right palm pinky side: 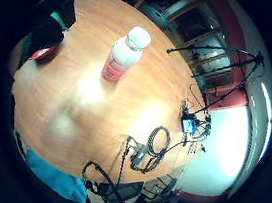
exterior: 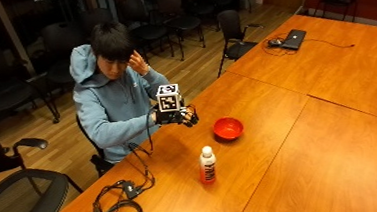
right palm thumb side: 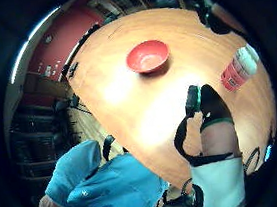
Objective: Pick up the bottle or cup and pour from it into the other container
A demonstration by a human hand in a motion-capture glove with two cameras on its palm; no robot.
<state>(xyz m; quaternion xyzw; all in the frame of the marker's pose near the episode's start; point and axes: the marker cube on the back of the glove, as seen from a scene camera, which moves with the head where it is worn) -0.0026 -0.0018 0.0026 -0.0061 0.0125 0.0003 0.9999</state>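
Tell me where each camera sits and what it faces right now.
Outside view: raised across the table, facing the seated person; gloved right hand hovers above it, holding nothing.
Little-finger palm view: looks down on the bottle; blue sleeve at edge.
Thumb palm view: looks down on the red bowl; a gloved finger shows.
All three share bottle and bowl.

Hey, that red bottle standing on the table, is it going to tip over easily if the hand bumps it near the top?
Probably. The bottle is tall and narrow and stands upright on the smooth table, so a knock near its white cap would likely topple it. Once down, its round body would probably roll.
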